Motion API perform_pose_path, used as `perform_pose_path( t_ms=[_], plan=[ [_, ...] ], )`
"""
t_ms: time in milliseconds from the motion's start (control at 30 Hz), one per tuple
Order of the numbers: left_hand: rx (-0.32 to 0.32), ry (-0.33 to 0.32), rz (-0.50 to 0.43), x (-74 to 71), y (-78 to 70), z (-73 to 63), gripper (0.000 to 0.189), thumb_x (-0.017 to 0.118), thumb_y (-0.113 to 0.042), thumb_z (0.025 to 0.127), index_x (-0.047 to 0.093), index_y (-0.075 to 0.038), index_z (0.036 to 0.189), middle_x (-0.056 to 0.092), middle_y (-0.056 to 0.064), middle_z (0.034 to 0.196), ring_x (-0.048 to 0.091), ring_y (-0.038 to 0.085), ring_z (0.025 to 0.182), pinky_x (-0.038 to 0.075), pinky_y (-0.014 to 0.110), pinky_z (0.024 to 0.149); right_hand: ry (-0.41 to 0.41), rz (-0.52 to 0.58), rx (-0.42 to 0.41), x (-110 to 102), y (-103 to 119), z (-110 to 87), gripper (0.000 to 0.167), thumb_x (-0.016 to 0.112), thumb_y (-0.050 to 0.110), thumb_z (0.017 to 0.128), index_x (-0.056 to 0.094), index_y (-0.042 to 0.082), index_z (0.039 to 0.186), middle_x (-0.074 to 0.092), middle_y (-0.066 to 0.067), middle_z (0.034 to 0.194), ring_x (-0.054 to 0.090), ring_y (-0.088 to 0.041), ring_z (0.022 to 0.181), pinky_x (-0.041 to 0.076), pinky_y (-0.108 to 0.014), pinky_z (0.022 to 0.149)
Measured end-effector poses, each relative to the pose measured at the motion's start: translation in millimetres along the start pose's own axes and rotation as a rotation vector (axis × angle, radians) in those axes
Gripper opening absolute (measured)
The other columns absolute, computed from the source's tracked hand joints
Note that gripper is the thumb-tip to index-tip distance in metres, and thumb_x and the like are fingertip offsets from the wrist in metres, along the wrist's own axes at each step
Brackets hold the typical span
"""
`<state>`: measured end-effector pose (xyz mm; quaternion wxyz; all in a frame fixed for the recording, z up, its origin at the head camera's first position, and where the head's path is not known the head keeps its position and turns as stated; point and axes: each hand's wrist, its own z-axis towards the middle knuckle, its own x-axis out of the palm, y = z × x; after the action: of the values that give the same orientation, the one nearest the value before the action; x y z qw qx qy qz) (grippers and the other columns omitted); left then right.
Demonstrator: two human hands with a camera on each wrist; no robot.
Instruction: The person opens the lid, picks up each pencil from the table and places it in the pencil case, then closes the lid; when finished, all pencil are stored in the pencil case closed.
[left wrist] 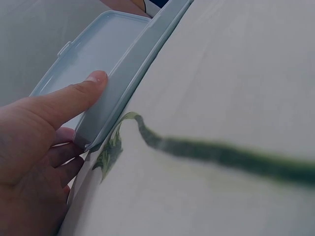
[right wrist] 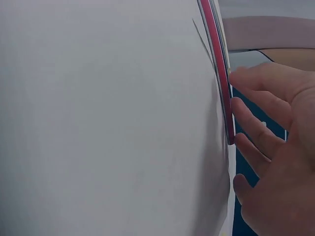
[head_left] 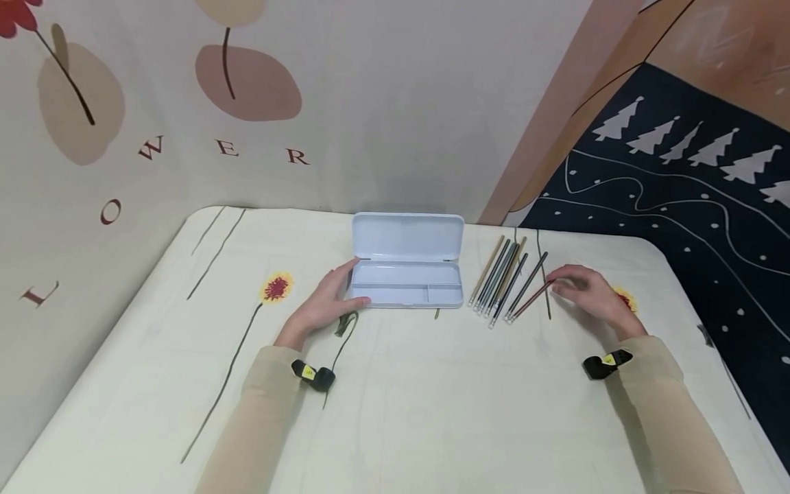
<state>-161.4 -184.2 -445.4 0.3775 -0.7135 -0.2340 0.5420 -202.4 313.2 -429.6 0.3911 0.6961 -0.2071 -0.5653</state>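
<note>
A pale blue pencil case (head_left: 407,284) lies with its lid (head_left: 408,235) raised, its compartments showing no contents. At its left side, the left hand (head_left: 327,298) holds the case, with the thumb (left wrist: 81,98) along the front wall and the other fingers round the corner. Right of the case lies a loose row of several pencils (head_left: 498,274), eraser ends toward the person. The right hand (head_left: 586,291) pinches the far end of the red pencil (head_left: 532,300), the rightmost in the row. In the right wrist view, the fingertips are at this red pencil (right wrist: 220,73).
A pale cloth with printed flowers (head_left: 276,287) and stems covers the table (head_left: 432,405). Behind it rises a light printed wall hanging (head_left: 395,123), and a dark one with white trees (head_left: 685,226) stands at the right. Both wrists carry small black cameras (head_left: 315,376).
</note>
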Motion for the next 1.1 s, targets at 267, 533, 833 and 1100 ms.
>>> perform_pose_path(
  t_ms=[267, 533, 833, 1100],
  plan=[
    [-0.001, 0.002, -0.002, 0.1, -2.4, -0.8, 0.090, 0.071, -0.034, 0.088, 0.017, -0.007, 0.155, 0.017, 0.016, 0.158, 0.011, 0.035, 0.144, 0.011, 0.054, 0.115, 0.022, -0.144, 0.023, 0.3, 5.1, -1.0, 0.025, 0.069, 0.005, 0.088, 0.068, -0.003, 0.112, 0.053, -0.024, 0.120, 0.033, -0.043, 0.125, 0.017, -0.067, 0.105],
    [0.002, -0.002, 0.002, 0.4, -2.0, 0.6, 0.089, 0.071, -0.032, 0.089, 0.016, -0.006, 0.155, 0.017, 0.016, 0.158, 0.011, 0.034, 0.144, 0.011, 0.053, 0.115, -0.019, -0.130, -0.135, 4.6, 2.0, 0.5, 0.014, 0.071, -0.006, 0.082, 0.073, -0.002, 0.095, 0.064, -0.017, 0.093, 0.045, -0.027, 0.099, 0.020, -0.058, 0.098],
    [0.005, -0.006, -0.002, -0.8, -3.8, -0.2, 0.089, 0.071, -0.032, 0.089, 0.017, -0.007, 0.155, 0.017, 0.016, 0.158, 0.010, 0.035, 0.144, 0.009, 0.054, 0.115, 0.035, -0.113, -0.089, 6.0, 2.4, 0.9, 0.012, 0.070, -0.002, 0.085, 0.072, 0.001, 0.097, 0.064, -0.014, 0.094, 0.047, -0.026, 0.099, 0.029, -0.054, 0.097],
    [-0.004, -0.002, -0.001, -0.1, -3.8, -0.3, 0.089, 0.071, -0.033, 0.089, 0.016, -0.007, 0.155, 0.017, 0.016, 0.158, 0.010, 0.035, 0.144, 0.009, 0.054, 0.115, 0.039, -0.126, -0.047, 8.9, 2.9, -2.0, 0.012, 0.071, 0.004, 0.087, 0.073, 0.002, 0.099, 0.064, -0.012, 0.098, 0.045, -0.023, 0.099, 0.035, -0.039, 0.087]
  ],
)
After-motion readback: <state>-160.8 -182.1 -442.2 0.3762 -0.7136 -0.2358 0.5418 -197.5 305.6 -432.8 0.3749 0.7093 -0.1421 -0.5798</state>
